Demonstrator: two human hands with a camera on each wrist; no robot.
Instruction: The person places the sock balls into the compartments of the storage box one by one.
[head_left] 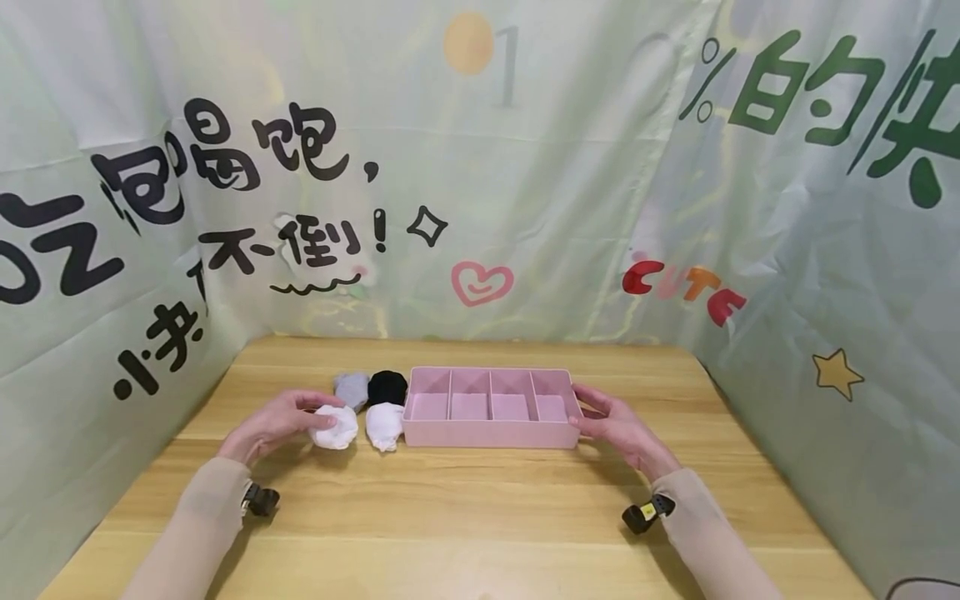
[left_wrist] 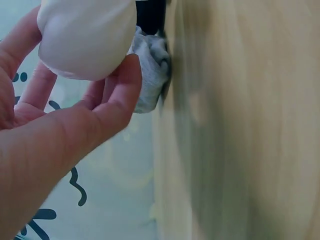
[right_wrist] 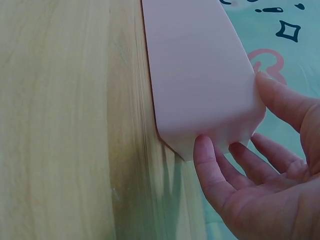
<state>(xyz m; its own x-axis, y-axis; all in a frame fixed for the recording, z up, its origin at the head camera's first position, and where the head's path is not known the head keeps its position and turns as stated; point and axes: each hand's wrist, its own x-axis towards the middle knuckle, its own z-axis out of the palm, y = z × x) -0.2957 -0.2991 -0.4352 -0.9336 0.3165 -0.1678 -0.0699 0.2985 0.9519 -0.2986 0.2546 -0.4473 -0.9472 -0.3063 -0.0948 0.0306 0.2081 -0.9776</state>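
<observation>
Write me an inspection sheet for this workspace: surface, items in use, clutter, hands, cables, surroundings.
Surface: wood-grain tabletop.
Items in use: pink box with four compartments, no bundle in any; gray bundle, black bundle and white bundle grouped off its left end; another white bundle, the held one.
Clutter: nothing seen.
Left hand: pinches the held one.
Right hand: fingers touch the box's right end.
Cables: nothing seen.
Surroundings: pale green printed curtain behind and on both sides; small black device on each wrist.
</observation>
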